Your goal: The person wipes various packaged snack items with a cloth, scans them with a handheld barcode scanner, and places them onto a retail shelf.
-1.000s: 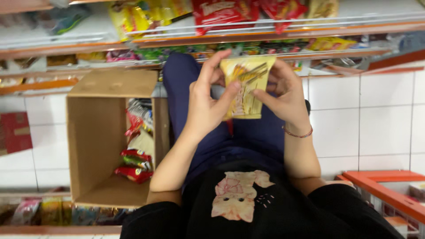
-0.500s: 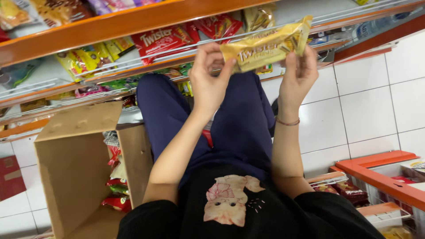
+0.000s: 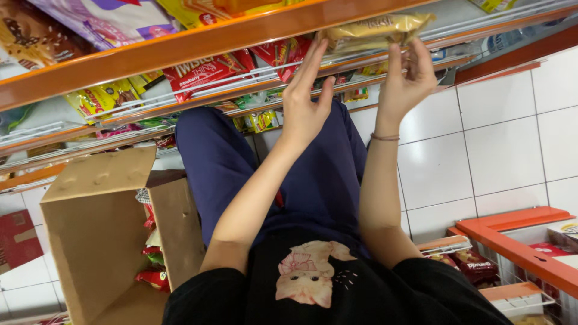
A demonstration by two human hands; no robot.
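Both hands are raised to the orange-edged shelf (image 3: pixel 180 51). The right hand (image 3: pixel 406 81) grips a yellow snack packet (image 3: pixel 376 30) by its end, holding it flat at the shelf's front edge. The left hand (image 3: pixel 307 102) is open, its fingers stretched up and touching the packet's other end. Red and yellow packets fill the wire shelves behind. On the floor to the left, an open cardboard box (image 3: pixel 96 235) holds a few red and green packets along one side.

Packet (image 3: pixel 376 31) on shelf (image 3: pixel 180 51); box (image 3: pixel 102 241) lower left, below shelf.
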